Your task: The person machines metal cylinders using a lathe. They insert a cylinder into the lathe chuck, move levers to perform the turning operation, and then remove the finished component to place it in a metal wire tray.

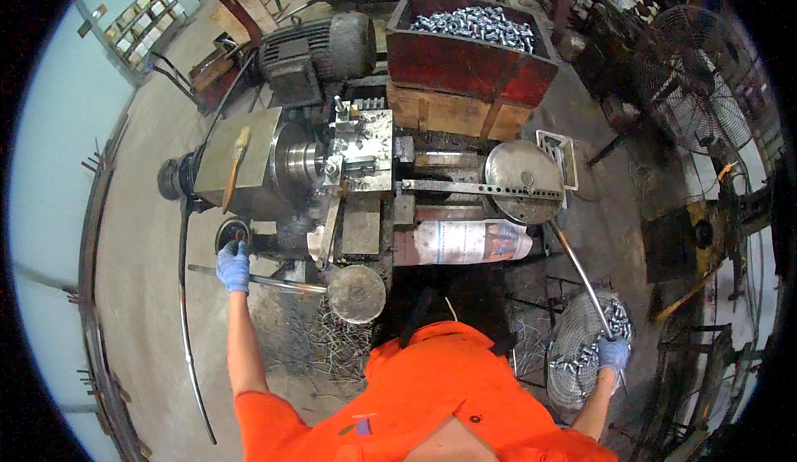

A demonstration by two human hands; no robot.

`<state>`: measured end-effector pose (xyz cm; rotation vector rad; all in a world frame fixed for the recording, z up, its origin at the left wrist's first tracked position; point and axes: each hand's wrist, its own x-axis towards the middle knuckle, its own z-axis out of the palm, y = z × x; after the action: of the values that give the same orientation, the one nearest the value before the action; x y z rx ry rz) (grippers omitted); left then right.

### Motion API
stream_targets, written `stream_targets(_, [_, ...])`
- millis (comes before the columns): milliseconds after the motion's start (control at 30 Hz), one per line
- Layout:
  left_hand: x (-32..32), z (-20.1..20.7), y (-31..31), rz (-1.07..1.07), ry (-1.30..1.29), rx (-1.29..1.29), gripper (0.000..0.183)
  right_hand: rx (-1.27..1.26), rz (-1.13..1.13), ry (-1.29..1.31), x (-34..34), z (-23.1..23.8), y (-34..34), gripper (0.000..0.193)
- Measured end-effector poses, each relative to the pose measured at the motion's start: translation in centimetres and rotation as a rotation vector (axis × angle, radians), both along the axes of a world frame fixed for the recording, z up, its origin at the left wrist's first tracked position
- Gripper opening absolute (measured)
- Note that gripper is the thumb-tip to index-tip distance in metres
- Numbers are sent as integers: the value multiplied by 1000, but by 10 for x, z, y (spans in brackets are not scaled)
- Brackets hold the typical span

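Note:
My gloved left hand (233,268) is closed at the near rim of a small dark handwheel (231,231), left of a metal-turning machine (241,151). A long bar (286,283) crosses behind that hand toward a round metal disc (357,294). At the right, my gloved right hand (614,353) is closed around the lower end of a long metal lever (581,273). The lever slants up to below a large round plate (523,181) at the machine's right end. Beneath my right hand stands a wire basket (567,376) holding small shiny metal parts (613,317).
Behind the machine, a red bin (473,59) heaped with metal parts rests on a wooden crate (457,113). A brush (237,167) lies on the machine housing. An electric motor (332,47) sits behind it. A standing fan (689,72) is at the right. Metal shavings (328,342) litter the floor.

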<state>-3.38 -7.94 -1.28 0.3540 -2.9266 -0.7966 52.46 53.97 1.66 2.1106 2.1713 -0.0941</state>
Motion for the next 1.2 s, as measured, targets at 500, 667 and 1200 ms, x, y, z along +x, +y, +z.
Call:
stream_targets(500, [0,-13,-3,54,30,63,28,221,410,-314,-146,2,113,37])
stream_targets(667, [3,-8,3,64,24,17,28,264,329,-301,-258,39,162,45])
stream_targets(1200, [52,-149,-142,188,95,355,31,160,556,297,-166,-53,38,59])
